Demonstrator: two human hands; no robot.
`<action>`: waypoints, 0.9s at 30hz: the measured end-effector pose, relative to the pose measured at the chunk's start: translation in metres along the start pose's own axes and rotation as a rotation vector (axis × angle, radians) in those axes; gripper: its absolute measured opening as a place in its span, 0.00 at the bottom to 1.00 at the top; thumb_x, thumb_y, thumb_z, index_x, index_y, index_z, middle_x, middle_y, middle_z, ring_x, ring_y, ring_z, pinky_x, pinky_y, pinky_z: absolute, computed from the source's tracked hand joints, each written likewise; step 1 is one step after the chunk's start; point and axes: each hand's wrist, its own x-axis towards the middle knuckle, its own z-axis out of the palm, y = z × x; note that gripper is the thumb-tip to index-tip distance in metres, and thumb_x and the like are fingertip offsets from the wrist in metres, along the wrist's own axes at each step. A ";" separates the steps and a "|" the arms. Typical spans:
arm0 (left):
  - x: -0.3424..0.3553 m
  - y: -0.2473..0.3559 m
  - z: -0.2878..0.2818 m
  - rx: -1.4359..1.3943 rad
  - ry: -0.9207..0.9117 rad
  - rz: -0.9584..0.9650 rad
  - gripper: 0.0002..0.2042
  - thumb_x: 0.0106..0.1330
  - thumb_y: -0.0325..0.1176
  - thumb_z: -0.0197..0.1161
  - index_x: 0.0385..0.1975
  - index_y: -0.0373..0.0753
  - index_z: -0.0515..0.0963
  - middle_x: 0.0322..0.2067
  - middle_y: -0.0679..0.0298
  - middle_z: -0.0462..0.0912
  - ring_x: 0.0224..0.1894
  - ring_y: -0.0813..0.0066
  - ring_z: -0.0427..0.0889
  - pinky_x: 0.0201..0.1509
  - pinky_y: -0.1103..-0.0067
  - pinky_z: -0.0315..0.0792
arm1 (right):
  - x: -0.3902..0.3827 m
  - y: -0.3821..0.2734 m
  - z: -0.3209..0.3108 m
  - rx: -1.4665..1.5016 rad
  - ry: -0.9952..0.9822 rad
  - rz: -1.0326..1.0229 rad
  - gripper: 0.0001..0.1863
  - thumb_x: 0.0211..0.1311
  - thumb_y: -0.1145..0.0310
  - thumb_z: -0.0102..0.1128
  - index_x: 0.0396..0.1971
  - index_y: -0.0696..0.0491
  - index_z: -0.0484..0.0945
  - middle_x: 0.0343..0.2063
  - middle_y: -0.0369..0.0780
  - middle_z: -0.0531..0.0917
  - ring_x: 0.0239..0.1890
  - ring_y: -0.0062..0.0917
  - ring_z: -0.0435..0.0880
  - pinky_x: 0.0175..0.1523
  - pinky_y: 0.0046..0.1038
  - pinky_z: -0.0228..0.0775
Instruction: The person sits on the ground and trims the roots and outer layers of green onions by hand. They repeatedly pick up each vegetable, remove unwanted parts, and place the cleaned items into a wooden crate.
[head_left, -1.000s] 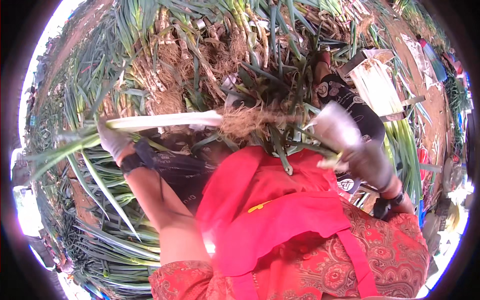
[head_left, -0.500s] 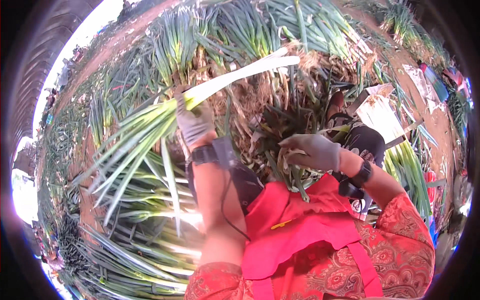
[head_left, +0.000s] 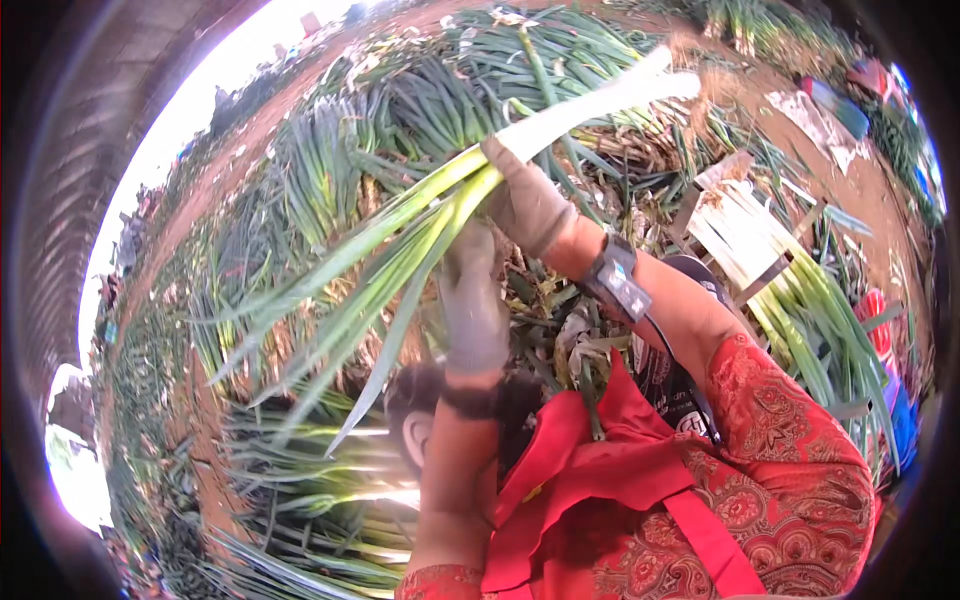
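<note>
My right hand [head_left: 530, 203], in a grey glove, is closed around a few long green onions [head_left: 600, 103] where the white stalks turn green. The white ends point up and to the right, and the leaves spread down to the left. Below the leaves is my left hand [head_left: 473, 300], also gloved and smeared by motion. Its fingertips are partly hidden by the leaves, so its grip does not show. Both wrists wear dark bands with small devices.
At the right, trimmed green onions [head_left: 745, 240] lie in a frame of flat slats. Bundles of uncleaned green onions [head_left: 320, 170] cover the ground ahead. More stalks [head_left: 320, 470] lie at my left, and a red bag [head_left: 873, 325] is at the far right.
The green onions have passed from my left hand to my right and moved up and right. My left hand has dropped below the leaves; the view has shifted slightly.
</note>
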 end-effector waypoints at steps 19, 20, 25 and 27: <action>0.082 0.096 0.106 0.293 -0.709 0.025 0.37 0.65 0.25 0.60 0.73 0.32 0.48 0.69 0.42 0.59 0.72 0.47 0.60 0.70 0.51 0.62 | -0.020 -0.083 -0.001 -0.443 -0.691 0.298 0.26 0.73 0.47 0.53 0.47 0.58 0.84 0.39 0.39 0.86 0.40 0.18 0.78 0.46 0.26 0.74; 0.077 0.090 0.115 0.208 -0.708 -0.051 0.38 0.65 0.27 0.60 0.73 0.32 0.48 0.70 0.42 0.57 0.72 0.45 0.59 0.73 0.49 0.57 | -0.027 -0.092 -0.004 -0.531 -0.646 0.301 0.26 0.73 0.49 0.53 0.50 0.58 0.82 0.41 0.39 0.85 0.41 0.19 0.78 0.48 0.27 0.73; 0.067 0.126 0.068 1.167 -0.722 0.771 0.22 0.67 0.39 0.61 0.53 0.29 0.73 0.55 0.47 0.76 0.47 0.59 0.80 0.46 0.67 0.79 | -0.027 -0.074 0.028 -0.801 -0.732 0.255 0.36 0.70 0.41 0.50 0.53 0.64 0.77 0.46 0.42 0.83 0.47 0.26 0.78 0.54 0.32 0.70; 0.070 0.138 0.080 1.174 -0.602 0.607 0.24 0.67 0.37 0.60 0.61 0.35 0.72 0.53 0.50 0.75 0.46 0.64 0.79 0.47 0.70 0.78 | -0.035 -0.065 0.034 -0.791 -0.552 0.119 0.42 0.65 0.36 0.49 0.54 0.65 0.75 0.46 0.50 0.83 0.47 0.36 0.80 0.55 0.35 0.70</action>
